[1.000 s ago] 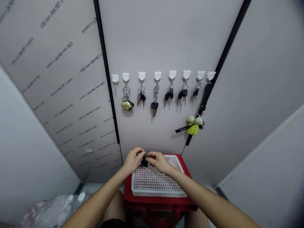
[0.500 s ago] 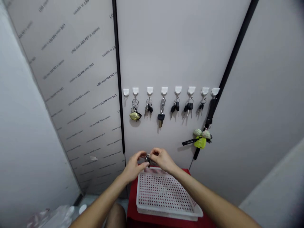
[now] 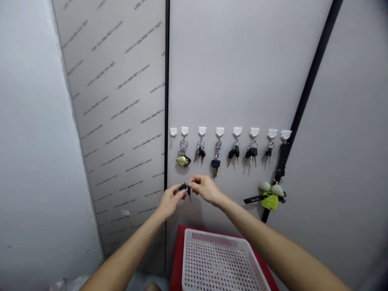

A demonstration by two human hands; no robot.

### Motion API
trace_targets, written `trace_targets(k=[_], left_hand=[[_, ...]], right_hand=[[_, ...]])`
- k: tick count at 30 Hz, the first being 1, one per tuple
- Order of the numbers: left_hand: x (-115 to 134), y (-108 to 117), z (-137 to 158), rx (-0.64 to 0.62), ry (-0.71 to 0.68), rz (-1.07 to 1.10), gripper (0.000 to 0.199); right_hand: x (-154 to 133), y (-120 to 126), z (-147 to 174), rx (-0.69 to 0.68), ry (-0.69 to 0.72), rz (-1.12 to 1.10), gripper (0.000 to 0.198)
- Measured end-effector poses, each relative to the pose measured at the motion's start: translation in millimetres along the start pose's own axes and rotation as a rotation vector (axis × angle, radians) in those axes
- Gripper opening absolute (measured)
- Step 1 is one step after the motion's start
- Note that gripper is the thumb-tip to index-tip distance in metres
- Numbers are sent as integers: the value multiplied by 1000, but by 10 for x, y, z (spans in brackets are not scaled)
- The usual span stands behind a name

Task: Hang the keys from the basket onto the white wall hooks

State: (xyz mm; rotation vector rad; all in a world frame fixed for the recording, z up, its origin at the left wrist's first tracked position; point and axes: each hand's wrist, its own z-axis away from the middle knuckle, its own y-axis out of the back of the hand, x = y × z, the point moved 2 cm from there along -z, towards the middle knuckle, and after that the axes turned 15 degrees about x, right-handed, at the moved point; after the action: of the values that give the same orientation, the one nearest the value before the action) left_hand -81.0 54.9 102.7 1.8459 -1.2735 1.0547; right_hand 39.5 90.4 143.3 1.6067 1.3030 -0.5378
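"Wall panel (image 3: 242, 81). Pale grey, plain. Fills the middle. Printed panel (image 3: 127, 133) to its left, with slanted rows of dark lettering."

"Edges?"

"Black strips (image 3: 167, 101), one down each side of the plain panel. Upright at the left, slanted at the right."

"Lower down?"

"Red surface (image 3: 178, 258), cut off by the bottom of the view. Basket (image 3: 218, 264) on top: white, perforated floor, slotted far wall."

"Hands?"

"Left hand (image 3: 169, 203), narrowed, thumb and fingers on small dark keys (image 3: 182, 186). Right hand (image 3: 207, 190), thumb and finger in a pinch at the upper end of the same bunch. Close together, in front of the wall, above the basket's far rim in view."

"Hanging things?"

"Black strap (image 3: 281, 159) at far right, with lime-green item (image 3: 269, 202) near its lower end, just beside pale-green rounded pieces (image 3: 265, 186) and black tag (image 3: 253, 200). Gold charm (image 3: 182, 161) toward the left. Five key sets (image 3: 251, 152) in between, dark-headed."

"And the bunch in hand?"

"Between the fingertips, one key downward. Below the left part of the row, apart from the hanging sets. Ring detail too small to tell."

"Smallest?"

"Hooks (image 3: 220, 132). White, eight in a row, smallest at far left."
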Motion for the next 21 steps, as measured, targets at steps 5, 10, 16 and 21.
trace_targets(k=[5, 10, 16, 21], left_hand=[[434, 251, -501, 154, -124, -86, 20], [690, 412, -982, 293, -181, -117, 22], [880, 446, -1233, 355, -114, -226, 17], [827, 407, -1203, 300, 20, -162, 16]], right_hand=[[-542, -47, -464, 173, 255, 93, 15], [-1001, -99, -817, 365, 363, 226, 14], [-1163, -142, -1041, 474, 293, 337, 18], [-1094, -225, -1092, 436, 268, 438, 19]])
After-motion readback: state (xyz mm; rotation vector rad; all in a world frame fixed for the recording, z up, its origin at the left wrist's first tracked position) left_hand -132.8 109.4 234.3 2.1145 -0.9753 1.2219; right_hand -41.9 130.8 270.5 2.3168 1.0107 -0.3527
